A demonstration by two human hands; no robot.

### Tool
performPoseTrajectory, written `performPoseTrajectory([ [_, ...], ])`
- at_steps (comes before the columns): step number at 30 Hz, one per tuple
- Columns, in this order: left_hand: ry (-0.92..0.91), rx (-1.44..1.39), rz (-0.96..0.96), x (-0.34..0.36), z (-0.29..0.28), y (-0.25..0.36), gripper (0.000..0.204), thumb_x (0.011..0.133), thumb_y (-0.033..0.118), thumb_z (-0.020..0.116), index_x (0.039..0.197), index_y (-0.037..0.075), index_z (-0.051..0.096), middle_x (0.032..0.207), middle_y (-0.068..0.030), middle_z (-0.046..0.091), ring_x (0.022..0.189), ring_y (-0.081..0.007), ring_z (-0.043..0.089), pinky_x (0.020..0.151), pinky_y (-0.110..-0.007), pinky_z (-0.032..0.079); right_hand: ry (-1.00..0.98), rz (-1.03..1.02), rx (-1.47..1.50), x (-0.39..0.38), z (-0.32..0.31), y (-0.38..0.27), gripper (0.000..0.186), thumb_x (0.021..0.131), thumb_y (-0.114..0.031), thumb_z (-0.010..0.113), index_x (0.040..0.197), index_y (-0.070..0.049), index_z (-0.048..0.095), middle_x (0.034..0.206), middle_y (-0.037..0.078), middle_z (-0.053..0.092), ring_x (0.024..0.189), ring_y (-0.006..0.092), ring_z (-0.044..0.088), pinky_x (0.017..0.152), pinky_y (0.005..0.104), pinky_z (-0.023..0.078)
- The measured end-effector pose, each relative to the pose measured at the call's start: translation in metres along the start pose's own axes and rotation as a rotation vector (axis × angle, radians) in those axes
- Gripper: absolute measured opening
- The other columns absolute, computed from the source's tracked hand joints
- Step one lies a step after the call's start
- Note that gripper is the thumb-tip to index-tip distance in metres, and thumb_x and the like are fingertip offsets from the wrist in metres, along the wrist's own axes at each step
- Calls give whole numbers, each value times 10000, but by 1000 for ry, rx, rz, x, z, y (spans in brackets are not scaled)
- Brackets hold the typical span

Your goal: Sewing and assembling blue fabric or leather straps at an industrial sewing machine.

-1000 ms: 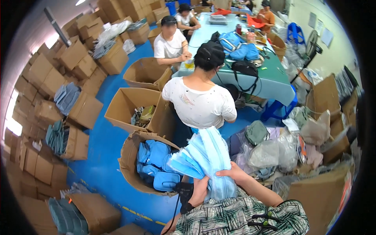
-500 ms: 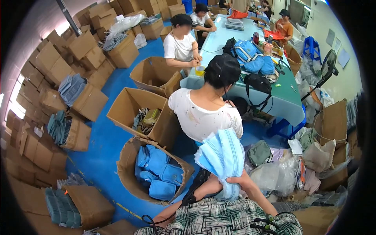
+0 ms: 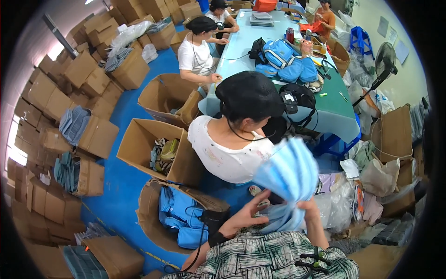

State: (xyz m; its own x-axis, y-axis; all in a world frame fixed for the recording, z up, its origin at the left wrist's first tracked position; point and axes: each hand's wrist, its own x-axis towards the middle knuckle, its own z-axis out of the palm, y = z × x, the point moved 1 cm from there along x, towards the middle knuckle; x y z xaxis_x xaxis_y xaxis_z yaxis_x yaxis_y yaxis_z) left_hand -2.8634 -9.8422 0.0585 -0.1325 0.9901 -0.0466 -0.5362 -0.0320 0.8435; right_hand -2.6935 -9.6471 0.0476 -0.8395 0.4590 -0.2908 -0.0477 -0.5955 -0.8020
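The tabletop (image 3: 234, 51) has a smooth, pale blue surface with a faint sheen, turning matt green toward its near right. On it sit blue bags (image 3: 278, 53) of soft-looking cloth. Left of the tabletop, boxes (image 3: 100, 137) of matt brown cardboard stand on a smooth, slightly glossy blue floor (image 3: 116, 172). On the tabletop's near side, a bundle of strips (image 3: 290, 172) looks like thin cloth, blurred. Right of the tabletop stands a smooth plastic stool (image 3: 361, 42); to its near right lie crinkled, shiny plastic bags (image 3: 334, 209).
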Motion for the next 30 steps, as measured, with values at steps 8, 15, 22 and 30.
performPoseTrajectory([
  [8,529,-188,127,13,-49,5,649,950,179,602,1503,69,279,1518,-192,341,1378,-318,372,1113,-461,334,94,-524,47,145,-114,-143,506,714,-339,683,1034,48,622,980,135,643,881,234,614,787,332,485],
  [15,779,-250,316,34,-52,17,627,978,216,553,1500,39,254,1486,-215,372,1339,-331,419,1089,-478,365,188,-397,55,302,-190,-203,549,788,-190,707,1255,28,521,1015,104,656,897,200,650,802,319,535],
  [22,999,-194,430,48,-56,31,678,979,338,536,1511,52,228,1475,-197,384,1304,-320,443,1069,-474,382,131,-337,-24,427,-155,-208,587,768,-149,753,1275,19,511,1065,97,647,927,196,639,829,336,519],
  [30,1125,-243,396,57,-58,33,678,977,371,542,1507,72,242,1465,-178,392,1288,-302,457,1061,-461,394,114,-295,-93,505,-137,-195,626,764,-139,770,1299,31,492,1145,113,634,988,210,634,873,349,509],
])
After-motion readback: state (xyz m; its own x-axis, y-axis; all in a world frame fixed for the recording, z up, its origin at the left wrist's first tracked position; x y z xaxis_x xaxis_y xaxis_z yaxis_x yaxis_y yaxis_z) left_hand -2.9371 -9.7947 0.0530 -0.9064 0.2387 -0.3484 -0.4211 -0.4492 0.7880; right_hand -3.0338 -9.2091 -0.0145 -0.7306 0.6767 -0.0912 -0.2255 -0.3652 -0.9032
